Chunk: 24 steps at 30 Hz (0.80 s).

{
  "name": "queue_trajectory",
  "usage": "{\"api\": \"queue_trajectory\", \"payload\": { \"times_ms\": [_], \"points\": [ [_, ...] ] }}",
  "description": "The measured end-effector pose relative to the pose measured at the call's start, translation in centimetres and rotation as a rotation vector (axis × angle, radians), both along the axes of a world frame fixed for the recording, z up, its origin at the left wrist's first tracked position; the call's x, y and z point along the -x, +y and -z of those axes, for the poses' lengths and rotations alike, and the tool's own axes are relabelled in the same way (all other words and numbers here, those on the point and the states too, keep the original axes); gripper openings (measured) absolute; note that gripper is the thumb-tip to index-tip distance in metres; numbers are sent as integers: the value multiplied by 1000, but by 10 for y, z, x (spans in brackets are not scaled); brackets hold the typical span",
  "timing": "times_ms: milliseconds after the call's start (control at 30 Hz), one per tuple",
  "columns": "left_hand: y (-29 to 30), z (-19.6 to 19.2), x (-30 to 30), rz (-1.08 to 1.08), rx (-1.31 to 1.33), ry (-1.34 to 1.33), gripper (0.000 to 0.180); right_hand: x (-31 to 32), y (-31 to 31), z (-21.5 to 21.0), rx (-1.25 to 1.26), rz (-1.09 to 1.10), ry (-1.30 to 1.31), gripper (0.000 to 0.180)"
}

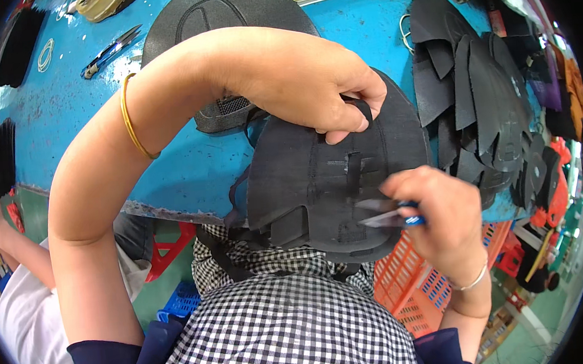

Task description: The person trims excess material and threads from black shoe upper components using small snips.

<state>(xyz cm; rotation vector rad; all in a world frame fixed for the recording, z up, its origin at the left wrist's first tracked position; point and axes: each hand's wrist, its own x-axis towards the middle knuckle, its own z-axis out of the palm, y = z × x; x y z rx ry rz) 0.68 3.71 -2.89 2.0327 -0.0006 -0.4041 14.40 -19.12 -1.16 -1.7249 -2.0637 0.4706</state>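
L hand [298,80] comes in over the top, fingers curled and pinched on the upper edge of the black shoe-upper piece [325,186], thumb underneath, a small tab of the material sticking up betw. the fingertips. A thin gold bangle [133,119] sits on that wrist. The piece hangs off the near edge of the blue table [189,169], partly over the person's checked apron [282,331].

R hand [442,215] is at the lower right edge of the piece, fingers closed tight round small scissors [385,214] w/ a blue handle; the metal blades lie on the piece's surface, pointing left, slightly parted. Silver bracelet [474,281] on that wrist.

Rel. to the piece: a stack of black cut parts [475,101] lies on the table just to its right; another black panel w/ a mesh patch [226,24] lies behind it, partly hidden by the L arm. Further back-left on the table, a pair of metal shears [110,51]. Below right of the piece, orange crates [407,289] on the floor; below left, a red crate [168,248] and a blue one [181,301]. Far left, another person's arm [4,236] in a white sleeve.
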Motion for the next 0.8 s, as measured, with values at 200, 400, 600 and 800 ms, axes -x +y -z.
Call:
{"api": "queue_trajectory", "payload": {
  "times_ms": [200, 400, 600, 800],
  "points": [
    [0, 7, 4, -5, 45, -101, 17, 48, 3, 4, 34, -5, -429, 39],
    [7, -10, 15, -516, 348, -355, 25, 72, 10, 13, -52, 66, -634, 39],
    [9, -35, 39, -782, 475, -543, 16, 73, 11, 8, 41, 170, -444, 42],
    [-20, -82, 60, -970, 541, -440, 15, 60, 11, 24, -171, 192, -287, 19]
  ]
}}
